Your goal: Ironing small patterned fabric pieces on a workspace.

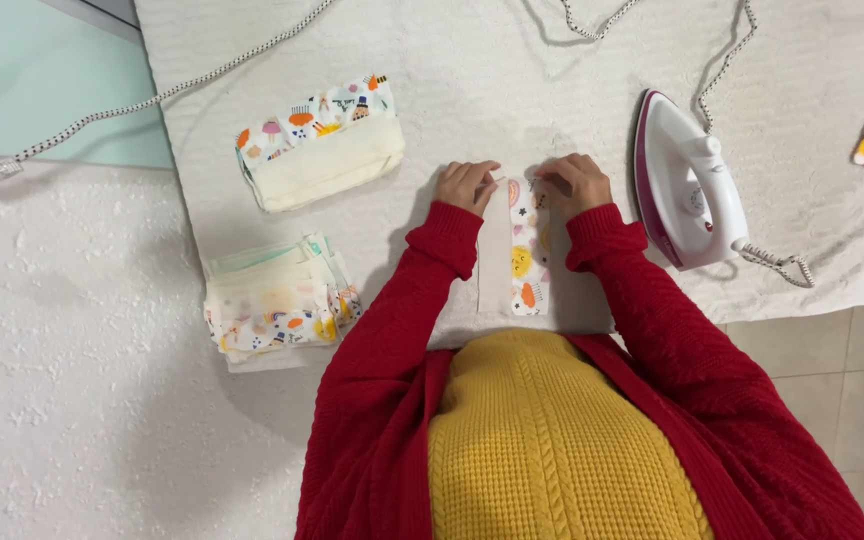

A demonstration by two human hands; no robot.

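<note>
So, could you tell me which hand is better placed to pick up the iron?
The right hand, probably: the iron stands just beyond it on the same side, while the left hand would have to cross over the fabric strip.

Work surface: a white textured pad (pixel 512 70) spread flat, creased in places, reaching the top and right edges of the view
Underlay: a white nubbly cloth or carpet (pixel 82 400) covering the left side and lower left
Floor: pale beige tiles (pixel 852 380) with thin grout lines, at lower right
Upper left corner: a smooth pale turquoise surface (pixel 42 80)
Light: even and soft, shadows faint
</note>
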